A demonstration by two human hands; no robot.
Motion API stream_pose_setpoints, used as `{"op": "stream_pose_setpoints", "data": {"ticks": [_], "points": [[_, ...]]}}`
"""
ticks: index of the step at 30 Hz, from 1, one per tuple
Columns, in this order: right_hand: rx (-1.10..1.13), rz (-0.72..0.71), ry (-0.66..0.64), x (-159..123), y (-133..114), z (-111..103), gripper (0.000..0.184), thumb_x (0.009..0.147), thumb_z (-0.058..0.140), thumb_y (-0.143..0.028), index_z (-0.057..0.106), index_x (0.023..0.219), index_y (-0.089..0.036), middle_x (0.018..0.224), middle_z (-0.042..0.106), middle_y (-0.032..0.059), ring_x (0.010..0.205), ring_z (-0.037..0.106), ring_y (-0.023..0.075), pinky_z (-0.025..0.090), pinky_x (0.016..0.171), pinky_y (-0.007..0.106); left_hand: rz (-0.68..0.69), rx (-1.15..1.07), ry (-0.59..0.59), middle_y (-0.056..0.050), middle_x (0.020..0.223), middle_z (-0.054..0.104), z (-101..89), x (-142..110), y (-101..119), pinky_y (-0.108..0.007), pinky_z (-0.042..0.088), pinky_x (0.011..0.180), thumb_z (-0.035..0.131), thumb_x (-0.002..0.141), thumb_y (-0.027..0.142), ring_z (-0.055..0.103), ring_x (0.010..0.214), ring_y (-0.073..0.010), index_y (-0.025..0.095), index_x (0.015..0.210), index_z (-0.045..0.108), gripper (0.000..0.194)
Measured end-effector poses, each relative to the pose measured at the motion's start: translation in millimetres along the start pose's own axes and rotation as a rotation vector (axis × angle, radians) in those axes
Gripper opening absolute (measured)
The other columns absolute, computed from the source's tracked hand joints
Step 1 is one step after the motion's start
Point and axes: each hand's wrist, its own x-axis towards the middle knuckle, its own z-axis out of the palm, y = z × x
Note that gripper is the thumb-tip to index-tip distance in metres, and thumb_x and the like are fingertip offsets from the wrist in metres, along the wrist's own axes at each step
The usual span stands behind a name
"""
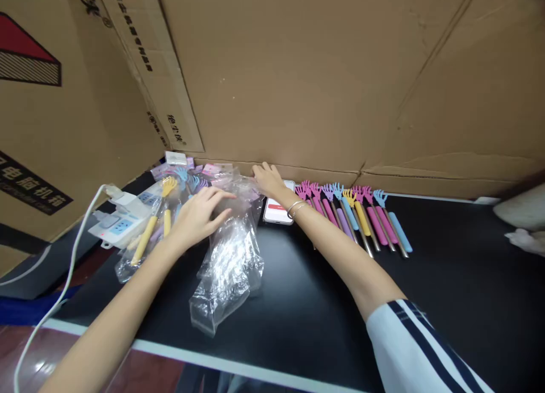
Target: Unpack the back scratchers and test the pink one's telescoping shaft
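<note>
My left hand (203, 216) is open, thumb and fingers apart, over the left edge of a pile of clear plastic bags (236, 262). My right hand (271, 182) reaches the pile's far end by the cardboard, fingers slightly bent and apart; its thumb and what lies under the palm are hidden. Just below the right wrist lies a phone (276, 210) with a lit white screen, partly covered by the arm. Back scratchers (361, 214) with pink, purple, blue and yellow handles lie in a row to the right. More back scratchers (147, 239), in clear bags, lie left of my left hand.
A white power strip (121, 225) with plugged-in chargers stands at the left, its white cable (72, 268) hanging over the table edge. Tall cardboard walls (298, 80) close off the back and left. A whitish rounded object (522, 207) sits at the far right of the black table (315, 325).
</note>
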Motion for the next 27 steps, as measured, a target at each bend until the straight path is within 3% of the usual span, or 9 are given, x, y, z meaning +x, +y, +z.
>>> {"op": "stream_pose_setpoints", "data": {"ticks": [3, 7, 11, 14, 17, 21, 25, 27], "points": [[-0.026, 0.047, 0.045, 1, -6, 4, 0.03, 0.093, 0.035, -0.023, 0.05, 0.114, -0.007, 0.118, 0.053, 0.019, 0.111, 0.039, 0.028, 0.028, 0.089, 0.04, -0.104, 0.096, -0.117, -0.01, 0.114, 0.055, -1.9, -5, -8, -0.041, 0.043, 0.083, 0.04, 0.086, 0.054, 0.053, 0.103, -0.029, 0.024, 0.117, 0.051, 0.046], [-0.045, 0.131, 0.087, 2, -12, 2, 0.031, 0.093, 0.03, -0.018, 0.051, 0.115, -0.009, 0.12, 0.052, 0.0198, 0.111, 0.041, 0.0295, 0.031, 0.086, 0.041, -0.112, 0.095, -0.293, -0.012, 0.129, 0.047, 9.1, -12, -15, -0.045, 0.042, 0.086, 0.036, 0.085, 0.061, 0.051, 0.11, -0.0316, 0.025, 0.129, 0.044, 0.058], [-0.035, 0.259, 0.13, 3, -4, -21, 0.037, 0.093, 0.02, -0.011, 0.05, 0.115, -0.012, 0.112, 0.058, 0.0173, 0.104, 0.048, 0.0269, 0.034, 0.081, 0.038, -0.084, 0.141, -0.3, -0.013, 0.14, 0.038, 17.4, -13, -14, -0.049, 0.035, 0.095, 0.036, 0.086, 0.06, 0.039, 0.126, -0.0321, 0.026, 0.134, 0.039, 0.06], [-0.007, 0.292, 0.121, -5, -1, -40, 0.041, 0.095, 0.012, -0.016, 0.045, 0.12, -0.014, 0.1, 0.063, 0.0137, 0.089, 0.057, 0.0227, 0.036, 0.072, 0.033, -0.098, 0.18, -0.295, -0.014, 0.142, 0.037, 17.6, -12, -10, -0.049, 0.034, 0.096, 0.036, 0.087, 0.058, 0.039, 0.127, -0.0315, 0.025, 0.136, 0.038, 0.059], [0.019, 0.178, 0.047, -27, -11, -49, 0.035, 0.096, 0.021, -0.027, 0.048, 0.116, -0.017, 0.086, 0.066, 0.0085, 0.074, 0.059, 0.0203, 0.035, 0.064, 0.03, -0.142, 0.251, -0.278, -0.016, 0.142, 0.037, 16.6, -12, -8, -0.049, 0.033, 0.096, 0.036, 0.088, 0.055, 0.042, 0.124, -0.0326, 0.022, 0.136, 0.038, 0.059], [0.019, -0.032, -0.044, -71, -38, -44, 0.026, 0.092, 0.034, -0.031, 0.056, 0.099, -0.018, 0.073, 0.064, 0.0061, 0.065, 0.056, 0.0184, 0.034, 0.065, 0.031, -0.183, 0.284, -0.247, -0.016, 0.144, 0.036, 18.3, -14, -9, -0.051, 0.031, 0.097, 0.036, 0.089, 0.054, 0.044, 0.122, -0.0333, 0.022, 0.135, 0.04, 0.057], [0.03, -0.271, -0.039, -100, -55, -35, 0.03, 0.094, 0.027, -0.025, 0.056, 0.093, -0.017, 0.081, 0.063, 0.0081, 0.063, 0.051, 0.0156, 0.036, 0.067, 0.033, -0.162, 0.176, -0.226, -0.014, 0.147, 0.031, 21.8, -13, -12, -0.052, 0.027, 0.102, 0.033, 0.09, 0.053, 0.038, 0.128, -0.0318, 0.023, 0.136, 0.038, 0.055], [0.036, -0.295, -0.009, -103, -57, -32, 0.031, 0.094, 0.025, -0.023, 0.055, 0.092, -0.016, 0.088, 0.062, 0.0086, 0.064, 0.05, 0.0152, 0.036, 0.068, 0.032, -0.133, 0.076, -0.236, -0.012, 0.148, 0.028, 23.2, -12, -13, -0.049, 0.026, 0.106, 0.032, 0.09, 0.052, 0.032, 0.133, -0.0297, 0.024, 0.136, 0.036, 0.054]]}}
